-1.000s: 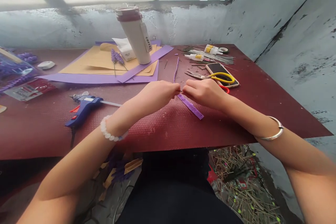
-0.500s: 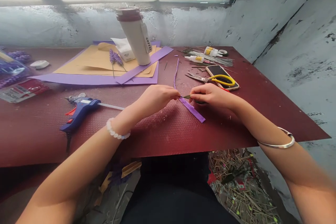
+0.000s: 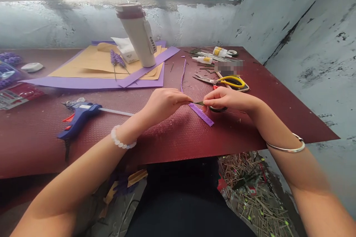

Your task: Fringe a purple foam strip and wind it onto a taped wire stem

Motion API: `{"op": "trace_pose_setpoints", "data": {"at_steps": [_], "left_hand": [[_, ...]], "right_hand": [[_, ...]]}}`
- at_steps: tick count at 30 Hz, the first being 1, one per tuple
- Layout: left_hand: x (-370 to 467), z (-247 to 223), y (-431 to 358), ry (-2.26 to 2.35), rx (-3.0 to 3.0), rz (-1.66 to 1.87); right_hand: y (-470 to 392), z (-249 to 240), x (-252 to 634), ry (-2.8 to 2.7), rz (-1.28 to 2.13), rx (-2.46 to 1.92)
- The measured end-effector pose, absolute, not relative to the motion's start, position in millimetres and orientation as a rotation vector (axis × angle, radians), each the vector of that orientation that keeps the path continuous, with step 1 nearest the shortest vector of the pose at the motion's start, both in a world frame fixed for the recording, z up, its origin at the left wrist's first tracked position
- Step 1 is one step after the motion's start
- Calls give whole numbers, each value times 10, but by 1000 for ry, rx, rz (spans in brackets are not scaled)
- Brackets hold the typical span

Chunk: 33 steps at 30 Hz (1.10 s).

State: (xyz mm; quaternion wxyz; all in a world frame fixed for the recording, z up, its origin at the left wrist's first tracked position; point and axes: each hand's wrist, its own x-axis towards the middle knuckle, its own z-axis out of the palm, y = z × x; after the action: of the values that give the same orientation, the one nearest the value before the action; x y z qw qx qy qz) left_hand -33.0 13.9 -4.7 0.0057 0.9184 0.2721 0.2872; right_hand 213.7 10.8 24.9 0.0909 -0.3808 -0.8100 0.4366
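Between my two hands runs a thin dark green strip [image 3: 198, 103]. My left hand [image 3: 172, 102] pinches its left end between thumb and fingers. Its right end is pinched by my right hand [image 3: 219, 99], and a dark round thing [image 3: 218, 109] shows just under that hand, too small to make out. Below the strip lies a fringed purple paper strip [image 3: 202, 115], slanting down to the right. A thin twisted purple stem [image 3: 183, 76] stretches away from my left fingertips toward the back of the table.
A blue glue gun [image 3: 80, 118] lies at left. Behind stand a coffee cup [image 3: 137, 37] and purple and tan paper [image 3: 83, 64]. Yellow-handled scissors [image 3: 232, 81], a phone [image 3: 244, 88], glue bottles [image 3: 204, 60] and wires [image 3: 222, 58] lie at right on the red table [image 3: 167, 144].
The whole view has shifted slightly. Both hands keep their pinch on the green strip, with a little more of it showing between them, and the dark round thing shows more.
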Motion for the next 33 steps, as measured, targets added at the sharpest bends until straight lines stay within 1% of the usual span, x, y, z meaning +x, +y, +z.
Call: {"op": "trace_pose_setpoints", "data": {"at_steps": [4, 6, 8, 13, 16, 19, 22, 28, 33], "left_hand": [[-339, -6, 113, 848, 2924, 1021], [-339, 2, 103, 862, 2956, 1027], [-339, 1, 95, 927, 2992, 932], [-343, 25, 58, 1143, 2960, 513], [-347, 55, 28, 1181, 2921, 458], [-338, 53, 14, 1106, 2940, 431], [-310, 19, 24, 1026, 2901, 482], [-281, -7, 25, 963, 2672, 748], [-297, 24, 3, 970, 2689, 802]], "right_hand": [[86, 287, 2133, -2407, 1296, -1116], [67, 300, 2105, -2401, 1253, -1113], [46, 296, 2066, -2395, 1175, -1118], [-6, 240, 1974, -2438, 899, -1132], [-19, 206, 1951, -2482, 793, -1107], [-18, 183, 1942, -2529, 705, -1114], [-16, 185, 1935, -2538, 745, -1121], [-12, 232, 1952, -2455, 1032, -1121], [6, 240, 1969, -2436, 1089, -1116]]}}
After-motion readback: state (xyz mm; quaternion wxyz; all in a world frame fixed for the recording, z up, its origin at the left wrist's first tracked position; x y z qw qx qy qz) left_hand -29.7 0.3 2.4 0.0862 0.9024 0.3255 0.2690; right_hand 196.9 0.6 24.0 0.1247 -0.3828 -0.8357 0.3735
